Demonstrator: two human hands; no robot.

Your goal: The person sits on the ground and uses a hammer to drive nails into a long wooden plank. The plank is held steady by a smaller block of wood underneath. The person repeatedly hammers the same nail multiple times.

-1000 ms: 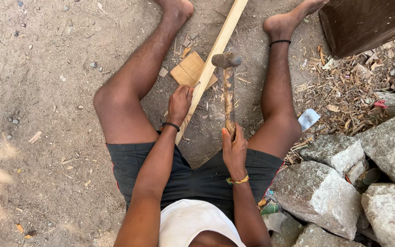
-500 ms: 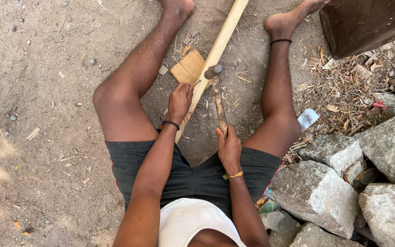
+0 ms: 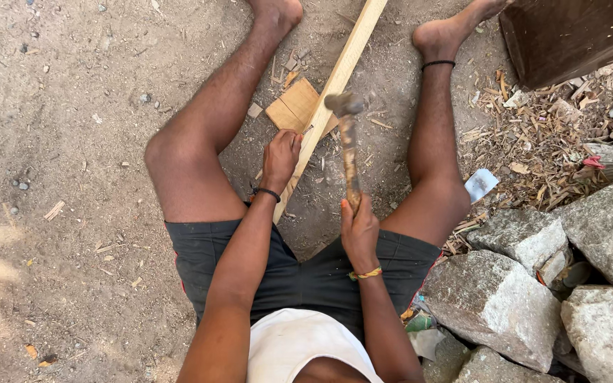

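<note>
Your right hand (image 3: 360, 230) has its fingers clamped on the hammer (image 3: 348, 145) — head raised. Your left hand (image 3: 280, 157) presses the wooden strip (image 3: 335, 81), its fingers curled together — over the square block (image 3: 294, 106).

The far end of the long wooden strip (image 3: 342, 74) is running out past the top edge, and my left hand (image 3: 280, 157) is covering part of its near stretch. My right hand (image 3: 360, 230) is hiding the butt of the hammer (image 3: 348, 145), whose head is looking slightly blurred. The strip is lying over part of the flat wooden block (image 3: 294, 106). The dark wooden box (image 3: 576, 35) is being cut off at the top right corner, and the rocks (image 3: 533, 284) are running off the right and bottom edges. My toes are being clipped by the top edge.
</note>
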